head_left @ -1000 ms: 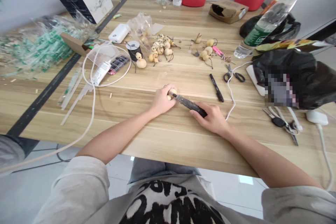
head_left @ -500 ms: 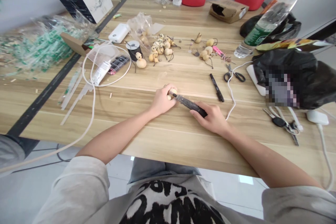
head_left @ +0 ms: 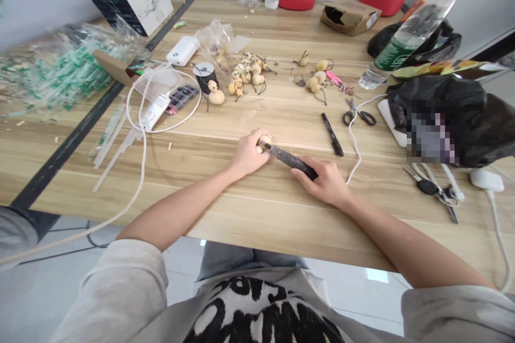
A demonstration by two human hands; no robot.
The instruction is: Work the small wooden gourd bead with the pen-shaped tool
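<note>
Currently, the left hand (head_left: pixel 248 155) holds a small gourd (head_left: pixel 264 140) and the right hand (head_left: pixel 326 179) grips a dark tool (head_left: pixel 293 161), pointed at the gourd, over the counter (head_left: pixel 257 211).

The person wears a loose, pale grey T-shirt (head_left: pixel 177 319) with big black lettering (head_left: pixel 300 327) across the front, thick and uneven like brush strokes, too cut off to read. The left sleeve (head_left: pixel 124 278) and right sleeve (head_left: pixel 454 311) are wide, short and creased. Faded grey-blue trousers (head_left: pixel 225 261) show below the worktop's (head_left: pixel 257 225) near edge. Left grip (head_left: pixel 250 153) and right grip (head_left: pixel 326 182) are bare, like the forearms (head_left: pixel 189 203).
</note>
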